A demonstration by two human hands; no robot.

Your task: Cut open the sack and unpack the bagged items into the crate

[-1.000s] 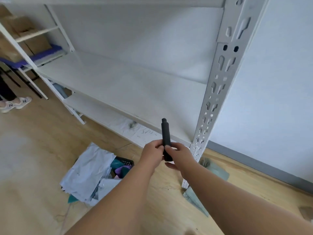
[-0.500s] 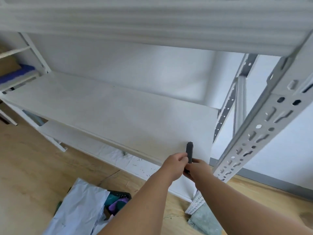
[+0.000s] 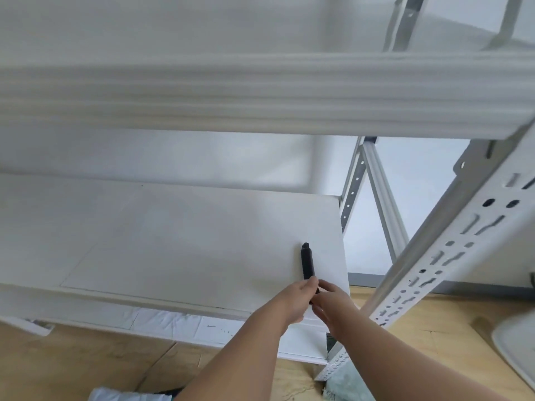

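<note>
Black, stiff and light, the cutter (image 3: 307, 263) sits pinched at its lower end by the left hand (image 3: 292, 303) and right hand (image 3: 333, 303), both grips closed on it above the shelf (image 3: 173, 250).

Bare shelf board (image 3: 173, 241) beyond; upright post (image 3: 451, 256) rightward.

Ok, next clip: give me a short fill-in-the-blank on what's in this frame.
1. The black cutter is held by ____ hands.
2. The cutter's tip points ____.
3. The cutter is in front of the white ____ board of the metal rack.
4. The floor is made of ____.

Missing words: both; up; shelf; wood
</note>
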